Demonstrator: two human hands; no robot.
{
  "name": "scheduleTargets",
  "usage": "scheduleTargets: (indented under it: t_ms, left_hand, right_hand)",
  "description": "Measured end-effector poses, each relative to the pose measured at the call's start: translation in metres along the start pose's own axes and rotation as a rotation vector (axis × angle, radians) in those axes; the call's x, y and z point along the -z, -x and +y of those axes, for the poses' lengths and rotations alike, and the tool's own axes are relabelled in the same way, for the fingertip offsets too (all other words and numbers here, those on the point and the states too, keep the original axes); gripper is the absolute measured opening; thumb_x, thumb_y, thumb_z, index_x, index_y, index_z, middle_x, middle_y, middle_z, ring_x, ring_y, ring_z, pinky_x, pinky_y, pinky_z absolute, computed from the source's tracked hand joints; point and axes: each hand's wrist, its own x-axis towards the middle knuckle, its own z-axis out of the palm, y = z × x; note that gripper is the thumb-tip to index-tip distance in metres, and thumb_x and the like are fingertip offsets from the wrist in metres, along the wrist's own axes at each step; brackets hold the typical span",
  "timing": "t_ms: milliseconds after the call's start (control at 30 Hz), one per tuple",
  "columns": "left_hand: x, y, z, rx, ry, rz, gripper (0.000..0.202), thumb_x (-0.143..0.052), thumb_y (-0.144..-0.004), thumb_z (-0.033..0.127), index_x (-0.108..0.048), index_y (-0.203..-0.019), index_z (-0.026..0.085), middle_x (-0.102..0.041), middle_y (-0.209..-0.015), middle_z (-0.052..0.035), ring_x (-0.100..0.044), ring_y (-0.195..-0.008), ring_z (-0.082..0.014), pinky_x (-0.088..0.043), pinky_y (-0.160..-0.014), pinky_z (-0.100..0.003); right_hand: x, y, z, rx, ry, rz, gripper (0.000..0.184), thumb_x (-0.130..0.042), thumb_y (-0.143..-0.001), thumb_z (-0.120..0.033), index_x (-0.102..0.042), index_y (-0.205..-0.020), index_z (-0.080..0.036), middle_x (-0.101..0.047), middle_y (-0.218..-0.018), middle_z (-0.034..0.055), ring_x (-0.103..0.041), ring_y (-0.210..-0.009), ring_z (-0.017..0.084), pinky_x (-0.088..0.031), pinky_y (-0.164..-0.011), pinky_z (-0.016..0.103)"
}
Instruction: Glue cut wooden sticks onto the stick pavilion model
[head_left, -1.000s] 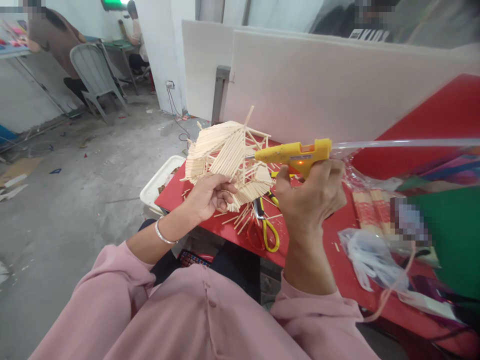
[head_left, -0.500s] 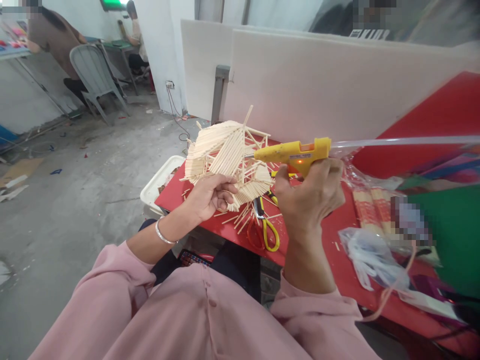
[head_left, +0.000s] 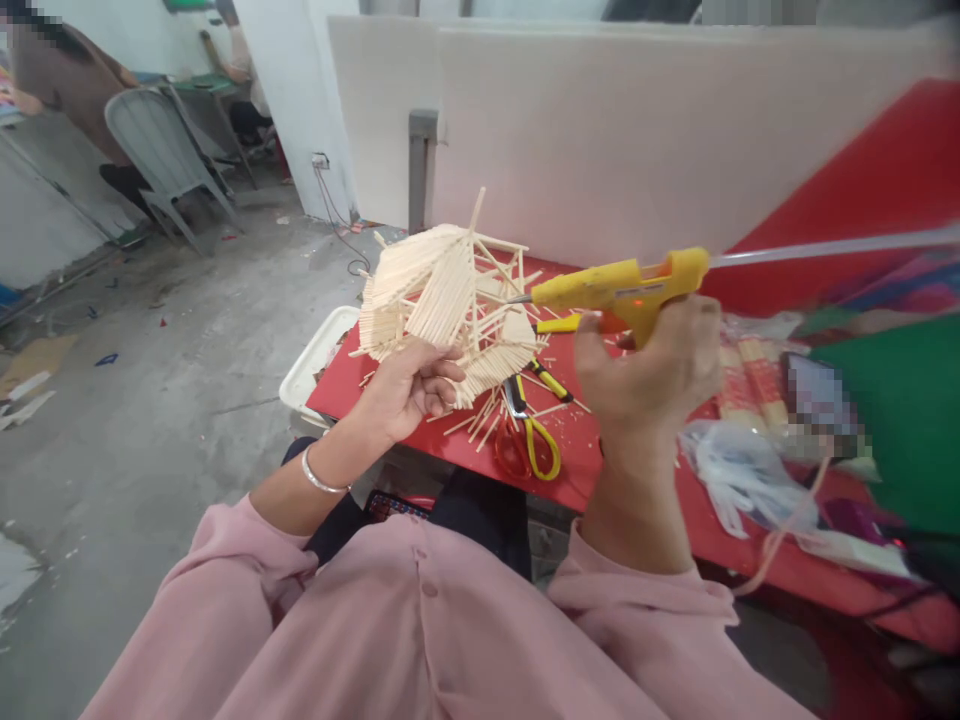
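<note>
on the red tabletop (head_left: 337, 385) sat a structure of pale sticks (head_left: 442, 295), the centre of the dial here. the left hand (head_left: 420, 380) lay at its seven o'clock edge, fingers curled; whether they gripped it i could not tell. the right hand (head_left: 652, 360), at three o'clock, was clamped round a yellow glue gun (head_left: 600, 285), nozzle towards the structure. a tool with looped red and yellow handles (head_left: 541, 450) lay at five o'clock, a plastic bag (head_left: 739, 470) at four. white panels (head_left: 600, 150) stood at one o'clock, a white tub (head_left: 298, 400) at eight. at ten, a pale chair (head_left: 150, 140) stood on the littered grey floor (head_left: 202, 340).
</note>
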Motion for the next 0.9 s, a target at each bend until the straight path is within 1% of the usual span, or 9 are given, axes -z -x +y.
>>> scheduleTargets:
  t_ms: [133,233,300,400,500,600,700,800,900]
  left_hand:
    - [0.017,0.017,-0.004,0.002,-0.088,-0.012,0.02,-0.062,-0.08,0.025,-0.072,-0.087,0.009,-0.072,-0.068,-0.0052,-0.063,-0.047,-0.0105,-0.045,-0.037,-0.018]
    - [0.037,0.035,-0.016,-0.022,-0.185,-0.056,0.025,-0.064,-0.08,0.033,-0.073,-0.085,0.01,-0.072,-0.068,-0.0058,-0.061,-0.044,-0.0116,-0.041,-0.034,-0.019]
    - [0.05,0.045,-0.029,-0.027,-0.28,-0.094,0.027,-0.068,-0.078,0.038,-0.073,-0.082,0.012,-0.07,-0.064,-0.0043,-0.058,-0.04,-0.0108,-0.037,-0.032,-0.019]
    - [0.067,0.05,-0.056,-0.037,-0.463,-0.041,0.024,-0.072,-0.076,0.037,-0.073,-0.077,0.014,-0.064,-0.056,0.0,-0.05,-0.037,-0.0077,-0.031,-0.033,-0.018]
    - [0.08,0.04,-0.084,-0.202,-0.685,0.146,0.015,-0.072,-0.075,0.03,-0.072,-0.071,0.016,-0.061,-0.053,0.0035,-0.047,-0.039,-0.0062,-0.035,-0.04,-0.018]
    - [0.09,0.026,-0.107,-0.402,-0.932,0.229,0.01,-0.067,-0.077,0.023,-0.072,-0.07,0.018,-0.069,-0.063,0.0015,-0.059,-0.057,-0.0106,-0.047,-0.057,-0.021]
    - [0.093,0.017,-0.121,-0.491,-1.1,0.23,0.011,-0.063,-0.081,0.02,-0.072,-0.074,0.019,-0.072,-0.071,0.0008,-0.063,-0.066,-0.0128,-0.049,-0.066,-0.023]
    - [0.096,0.008,-0.124,-0.562,-1.294,0.287,0.012,-0.061,-0.085,0.017,-0.072,-0.079,0.019,-0.073,-0.078,-0.0018,-0.064,-0.071,-0.0146,-0.049,-0.072,-0.026]
    - [0.103,-0.003,-0.114,-0.6,-1.477,0.459,0.014,-0.06,-0.09,0.017,-0.073,-0.084,0.018,-0.072,-0.09,-0.0061,-0.066,-0.083,-0.0185,-0.049,-0.079,-0.029]
  right_hand:
    - [0.025,0.007,0.047,-0.153,0.163,-0.165,0.035,-0.066,-0.064,-0.052,-0.046,-0.079,-0.028,-0.059,-0.08,0.009,-0.059,-0.08,0.027,-0.037,-0.064,0.039]
    - [0.045,0.028,0.087,-0.215,0.262,-0.386,0.035,-0.06,-0.064,-0.052,-0.035,-0.071,-0.03,-0.051,-0.074,0.0045,-0.058,-0.078,0.024,-0.036,-0.066,0.04]
    - [0.051,0.045,0.112,-0.229,0.262,-0.555,0.034,-0.055,-0.064,-0.052,-0.031,-0.07,-0.029,-0.048,-0.071,0.0029,-0.055,-0.073,0.022,-0.036,-0.064,0.038]
    - [0.043,0.067,0.147,-0.121,0.176,-0.804,0.031,-0.051,-0.063,-0.052,-0.035,-0.072,-0.028,-0.053,-0.075,0.0053,-0.052,-0.072,0.023,-0.037,-0.063,0.036]
    - [0.021,0.083,0.179,-0.033,0.111,-0.981,0.03,-0.052,-0.063,-0.051,-0.048,-0.079,-0.025,-0.061,-0.082,0.0095,-0.055,-0.076,0.025,-0.041,-0.067,0.035]
    - [-0.001,0.091,0.201,-0.03,0.108,-1.053,0.032,-0.05,-0.068,-0.046,-0.059,-0.088,-0.022,-0.067,-0.089,0.012,-0.059,-0.081,0.026,-0.043,-0.07,0.034]
    - [-0.014,0.093,0.212,0.007,0.219,-1.081,0.029,-0.05,-0.072,-0.043,-0.061,-0.086,-0.021,-0.068,-0.087,0.0135,-0.06,-0.078,0.025,-0.041,-0.066,0.033]
    - [-0.017,0.093,0.211,0.036,0.312,-1.097,0.026,-0.05,-0.077,-0.041,-0.061,-0.086,-0.02,-0.068,-0.086,0.0141,-0.058,-0.076,0.025,-0.037,-0.063,0.033]
    - [-0.016,0.091,0.205,0.039,0.342,-1.097,0.027,-0.049,-0.079,-0.042,-0.062,-0.087,-0.019,-0.069,-0.089,0.016,-0.058,-0.078,0.025,-0.037,-0.063,0.033]
